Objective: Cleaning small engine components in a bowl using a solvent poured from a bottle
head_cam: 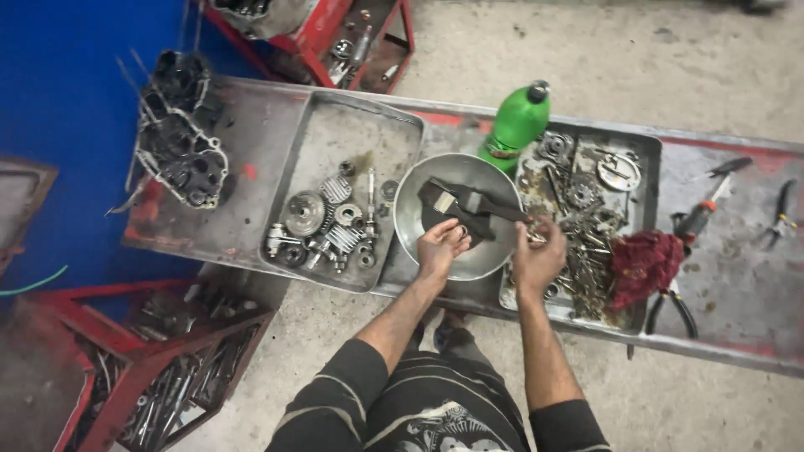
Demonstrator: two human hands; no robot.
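My left hand (439, 248) is over the near rim of a round metal bowl (410, 209) and pinches a small metal ring between its fingers. Inside the bowl lies a dark rag with a paintbrush (465, 203) on it. My right hand (536, 256) is just right of the bowl, at the edge of a tray of small parts, fingers closed on a small metal piece that I cannot make out clearly.
A grey tray (368, 125) on the left holds several gears and shafts. A second tray (646, 159) holds bolts and sprockets, with a red rag (643, 259). A green bottle (514, 124), pliers (784, 213), an engine case (180, 138) and red tool boxes (126, 368) surround the bench.
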